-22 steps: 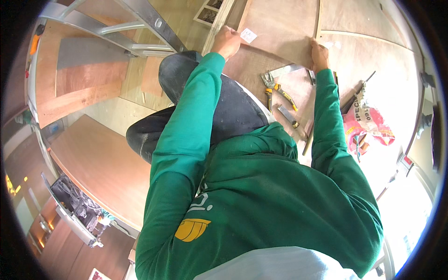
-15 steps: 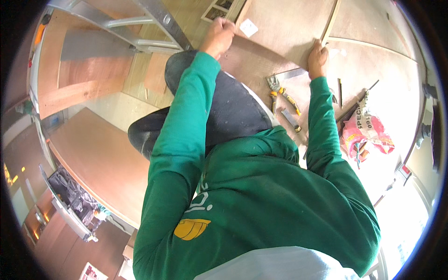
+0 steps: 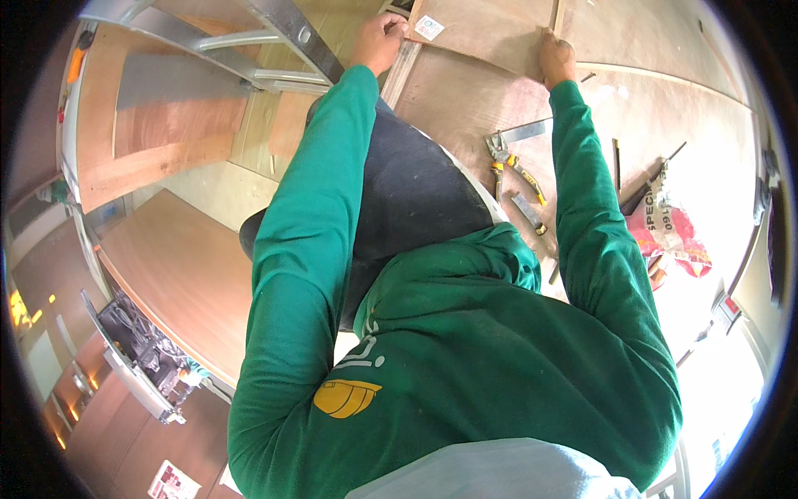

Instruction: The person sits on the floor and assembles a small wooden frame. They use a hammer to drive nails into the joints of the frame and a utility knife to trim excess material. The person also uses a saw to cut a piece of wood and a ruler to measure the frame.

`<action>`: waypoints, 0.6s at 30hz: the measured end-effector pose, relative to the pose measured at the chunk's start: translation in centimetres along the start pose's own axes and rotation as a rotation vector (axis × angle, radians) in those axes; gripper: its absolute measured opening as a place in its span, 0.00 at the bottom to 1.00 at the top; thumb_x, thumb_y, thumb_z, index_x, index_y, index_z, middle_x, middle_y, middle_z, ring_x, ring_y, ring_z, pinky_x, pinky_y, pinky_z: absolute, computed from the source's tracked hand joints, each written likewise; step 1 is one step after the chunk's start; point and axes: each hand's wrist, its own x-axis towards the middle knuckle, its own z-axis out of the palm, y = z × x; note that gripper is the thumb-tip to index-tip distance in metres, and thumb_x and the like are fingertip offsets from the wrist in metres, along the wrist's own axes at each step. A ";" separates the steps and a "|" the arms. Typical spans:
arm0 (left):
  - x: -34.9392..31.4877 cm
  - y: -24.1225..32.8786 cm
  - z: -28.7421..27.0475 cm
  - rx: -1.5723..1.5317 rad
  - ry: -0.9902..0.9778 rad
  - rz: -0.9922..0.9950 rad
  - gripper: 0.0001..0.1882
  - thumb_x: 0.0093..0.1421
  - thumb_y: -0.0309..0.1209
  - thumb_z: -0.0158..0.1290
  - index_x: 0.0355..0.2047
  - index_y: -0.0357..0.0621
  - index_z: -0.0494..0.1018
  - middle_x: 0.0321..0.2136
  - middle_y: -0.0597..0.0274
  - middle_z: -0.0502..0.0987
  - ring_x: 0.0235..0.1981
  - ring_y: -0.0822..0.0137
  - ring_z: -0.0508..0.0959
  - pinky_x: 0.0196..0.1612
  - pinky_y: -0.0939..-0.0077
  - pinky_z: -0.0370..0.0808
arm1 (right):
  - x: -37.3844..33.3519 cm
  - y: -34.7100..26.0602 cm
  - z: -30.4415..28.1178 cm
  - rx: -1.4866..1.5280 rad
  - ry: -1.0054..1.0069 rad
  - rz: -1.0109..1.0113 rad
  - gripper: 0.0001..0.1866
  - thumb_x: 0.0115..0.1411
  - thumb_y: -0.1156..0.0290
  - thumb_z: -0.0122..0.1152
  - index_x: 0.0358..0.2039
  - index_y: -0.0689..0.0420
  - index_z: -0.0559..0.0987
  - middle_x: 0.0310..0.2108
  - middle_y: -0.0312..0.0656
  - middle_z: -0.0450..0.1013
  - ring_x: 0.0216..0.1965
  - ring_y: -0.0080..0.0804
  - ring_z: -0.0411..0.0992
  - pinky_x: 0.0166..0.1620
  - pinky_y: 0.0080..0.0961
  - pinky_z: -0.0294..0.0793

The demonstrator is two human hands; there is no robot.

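Note:
A thin brown plywood sheet (image 3: 482, 32) with a white sticker (image 3: 429, 27) lies at the top of the head view. My left hand (image 3: 381, 41) is closed at its near left corner, fingers curled on the edge. Farther right, my right hand (image 3: 558, 58) is closed on the same near edge, beside a narrow wooden strip (image 3: 558, 15). The fingertips under the sheet are hidden. Below that edge shows a bare plywood surface (image 3: 457, 100) with a pale wooden batten (image 3: 405, 73) along its left side.
Pliers with yellow-black handles (image 3: 514, 162), a flat metal blade (image 3: 525, 131) and a chisel-like tool (image 3: 529, 213) lie by my right forearm. Right of it sits a red-and-white bag (image 3: 669, 224). An aluminium ladder (image 3: 291, 41) stands at left, near a wooden panel (image 3: 179, 274).
Both hands have moved away from me with the sheet's near edge, uncovering more of the surface and the batten beneath. The view has shifted slightly.

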 end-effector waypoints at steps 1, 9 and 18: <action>-0.1 -0.1 0.1 0.107 0.013 0.078 0.12 0.70 0.34 0.61 0.47 0.38 0.83 0.35 0.60 0.85 0.34 0.71 0.84 0.39 0.73 0.80 | 0.2 -0.2 -0.3 -0.026 0.008 -0.013 0.38 0.70 0.45 0.50 0.42 0.76 0.83 0.46 0.76 0.78 0.52 0.70 0.78 0.56 0.51 0.75; 0.7 -0.5 1.7 -0.057 0.064 -0.041 0.11 0.66 0.35 0.63 0.43 0.40 0.85 0.33 0.54 0.86 0.33 0.61 0.83 0.41 0.64 0.79 | -0.5 -0.5 -2.7 0.241 -0.132 0.027 0.30 0.65 0.50 0.65 0.42 0.72 0.83 0.33 0.49 0.81 0.34 0.37 0.79 0.37 0.35 0.77; -0.2 2.6 1.4 0.242 0.129 0.116 0.12 0.63 0.37 0.62 0.40 0.44 0.87 0.36 0.50 0.86 0.36 0.54 0.86 0.42 0.61 0.81 | -0.6 -0.4 -3.2 0.284 -0.166 0.046 0.29 0.64 0.52 0.65 0.44 0.72 0.82 0.33 0.47 0.80 0.32 0.35 0.78 0.34 0.34 0.77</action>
